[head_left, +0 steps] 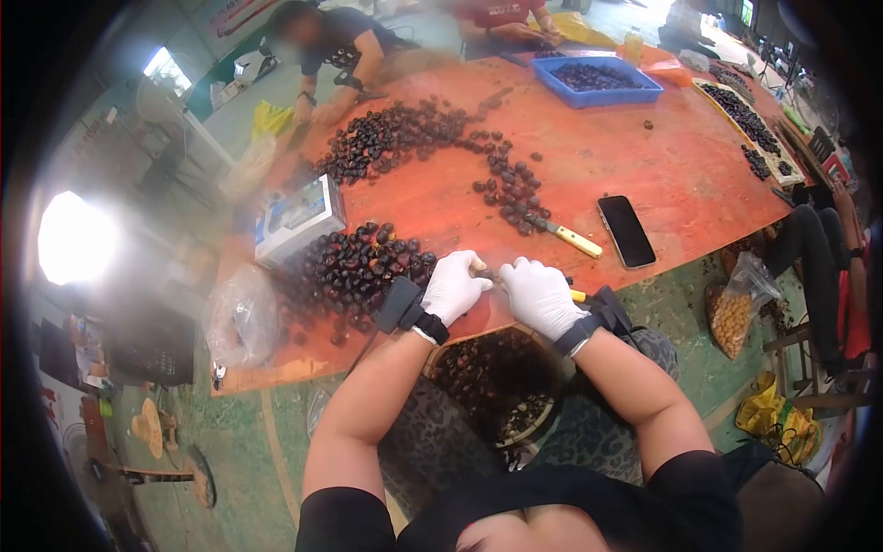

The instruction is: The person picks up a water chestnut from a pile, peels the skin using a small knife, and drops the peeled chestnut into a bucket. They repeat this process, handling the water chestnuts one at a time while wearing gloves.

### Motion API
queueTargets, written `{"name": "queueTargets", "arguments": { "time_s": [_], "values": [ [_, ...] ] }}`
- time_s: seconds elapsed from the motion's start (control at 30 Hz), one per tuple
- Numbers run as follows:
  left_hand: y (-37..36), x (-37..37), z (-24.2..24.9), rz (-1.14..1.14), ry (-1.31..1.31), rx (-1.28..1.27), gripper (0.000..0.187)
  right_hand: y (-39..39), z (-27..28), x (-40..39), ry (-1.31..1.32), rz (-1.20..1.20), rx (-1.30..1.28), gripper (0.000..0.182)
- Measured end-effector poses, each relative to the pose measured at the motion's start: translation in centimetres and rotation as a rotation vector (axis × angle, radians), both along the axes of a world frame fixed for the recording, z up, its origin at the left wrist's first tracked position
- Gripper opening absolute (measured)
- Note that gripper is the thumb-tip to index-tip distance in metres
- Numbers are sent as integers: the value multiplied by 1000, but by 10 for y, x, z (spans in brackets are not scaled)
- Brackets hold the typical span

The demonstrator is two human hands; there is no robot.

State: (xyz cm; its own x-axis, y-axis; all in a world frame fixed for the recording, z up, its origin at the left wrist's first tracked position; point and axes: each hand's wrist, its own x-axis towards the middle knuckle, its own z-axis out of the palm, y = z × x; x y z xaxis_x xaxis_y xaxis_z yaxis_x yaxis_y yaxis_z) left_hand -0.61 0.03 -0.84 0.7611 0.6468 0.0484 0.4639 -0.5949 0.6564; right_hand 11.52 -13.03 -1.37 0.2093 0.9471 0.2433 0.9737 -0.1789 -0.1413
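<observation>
My left hand (pixel 457 287), in a white glove, is closed with its fingertips around a small dark chestnut (pixel 488 274), mostly hidden by the fingers. Close beside it, my gloved right hand (pixel 538 296) is curled around a knife, whose yellow handle (pixel 578 295) sticks out past the palm; the blade is hard to make out. Both hands meet at the table's near edge, above a bucket (pixel 550 405) of dark shells between my knees. A heap of dark chestnuts (pixel 363 267) lies left of my left hand.
On the red table (pixel 589 156) are a knife with a pale handle (pixel 579 241), a phone (pixel 626 230), a white box (pixel 301 221), more chestnuts (pixel 391 133) and a blue tray (pixel 598 95). A clear plastic bag (pixel 241 317) lies at the left corner. Other people sit around the table.
</observation>
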Motion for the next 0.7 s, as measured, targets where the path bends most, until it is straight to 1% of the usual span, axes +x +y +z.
{"name": "queueTargets", "arguments": {
  "time_s": [0.07,0.1,0.13,0.23,0.27,0.37,0.4,0.43,0.5,0.63,0.7],
  "values": [
    [1,-2,-4,-16,9,88,21,0,-2,-1,-39,-5,-6,11],
    [1,-3,-1,-25,14,136,19,-2,-2,1,-15,-27,-5,12],
    [2,-5,1,-33,76,219,12,-5,-1,4,8,-49,-3,12],
    [-1,-2,12,4,216,611,11,-14,1,19,65,-141,-1,14],
    [-1,5,17,-22,183,593,20,-15,1,26,85,-176,-11,16],
    [-3,36,22,-156,-131,473,29,-18,3,33,98,-217,-11,17],
    [-3,49,18,-170,-122,420,36,-20,1,34,84,-217,-11,16],
    [-1,61,11,-168,-130,352,37,-20,0,35,70,-217,-9,15],
    [0,80,-5,-111,-60,338,34,-20,0,36,66,-221,-9,14],
    [4,94,-19,8,-49,264,32,-21,3,36,82,-228,-29,15],
    [5,90,-22,-36,-97,300,24,-22,6,35,99,-230,-45,15]
  ]
}}
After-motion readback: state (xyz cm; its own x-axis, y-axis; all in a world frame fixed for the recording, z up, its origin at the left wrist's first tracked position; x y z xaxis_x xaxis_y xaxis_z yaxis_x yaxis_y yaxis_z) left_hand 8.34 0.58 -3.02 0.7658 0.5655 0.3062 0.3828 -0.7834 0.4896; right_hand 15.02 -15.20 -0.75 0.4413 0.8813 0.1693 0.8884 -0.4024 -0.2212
